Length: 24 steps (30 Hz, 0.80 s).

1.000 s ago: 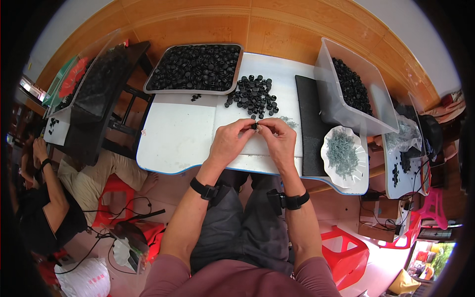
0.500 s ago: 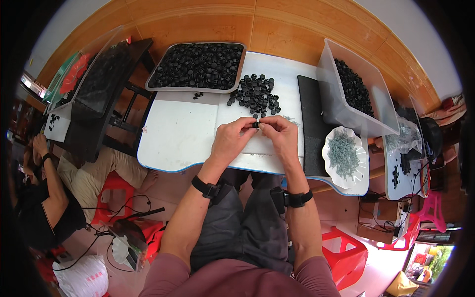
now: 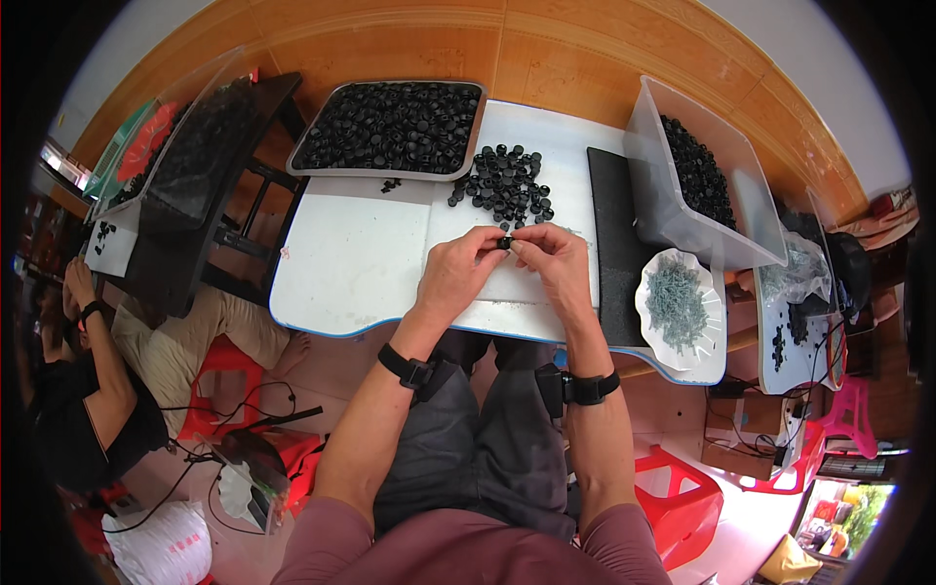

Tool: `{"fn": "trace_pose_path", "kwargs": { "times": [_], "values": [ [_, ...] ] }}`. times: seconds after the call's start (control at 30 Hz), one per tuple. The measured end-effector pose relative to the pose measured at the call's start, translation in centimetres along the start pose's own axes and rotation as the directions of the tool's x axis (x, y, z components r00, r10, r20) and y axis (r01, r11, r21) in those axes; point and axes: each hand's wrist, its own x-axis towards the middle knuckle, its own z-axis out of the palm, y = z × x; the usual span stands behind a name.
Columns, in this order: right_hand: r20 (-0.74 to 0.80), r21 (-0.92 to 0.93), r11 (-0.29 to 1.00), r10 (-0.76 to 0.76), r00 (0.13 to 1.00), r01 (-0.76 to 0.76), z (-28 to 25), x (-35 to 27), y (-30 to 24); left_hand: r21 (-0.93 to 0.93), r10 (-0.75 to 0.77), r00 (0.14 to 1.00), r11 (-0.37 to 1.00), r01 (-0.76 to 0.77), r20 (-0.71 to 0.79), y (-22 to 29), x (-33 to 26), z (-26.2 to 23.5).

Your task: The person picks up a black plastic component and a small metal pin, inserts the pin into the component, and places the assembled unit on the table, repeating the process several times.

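The left hand (image 3: 456,275) and the right hand (image 3: 556,265) meet over the worktop (image 3: 351,253). Their fingers are bent in close, and the tips of both pinch one small black cap (image 3: 504,243) between them. The fingers hide part of it.

Just past the cap is a loose pile (image 3: 502,185) of more black caps, some touching each other. Behind the pile and to the left sits a tray (image 3: 380,175) full of black caps. A few tiny black bits (image 3: 391,185) lie by its near edge.

To the right is a flat black mat (image 3: 612,244). Next to it stands a big see-through tub (image 3: 651,175) with black caps inside. Nearer the front is a white dish (image 3: 707,336) with a wavy rim. It holds a heap of thin gray-green bits (image 3: 675,304).

Each wrist wears a black band (image 3: 405,368). A red stool (image 3: 678,502) stands on the floor at the right.
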Motion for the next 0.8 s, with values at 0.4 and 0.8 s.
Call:
{"fn": "trace_pose_path", "kwargs": {
  "times": [0.4, 0.8],
  "values": [
    [0.006, 0.035, 0.999, 0.023, 1.000, -0.023, -0.17, 0.05, -0.46, 0.055, 0.020, 1.000, 0.998, -0.020, -0.003, 0.11, 0.01, 0.04],
    [0.018, -0.005, 1.000, 0.025, 1.000, -0.025, -0.11, 0.29, 0.13, 0.100, 0.058, 0.998, 0.993, -0.058, 0.005, -0.28, 0.02, 0.04]
  ]
}}
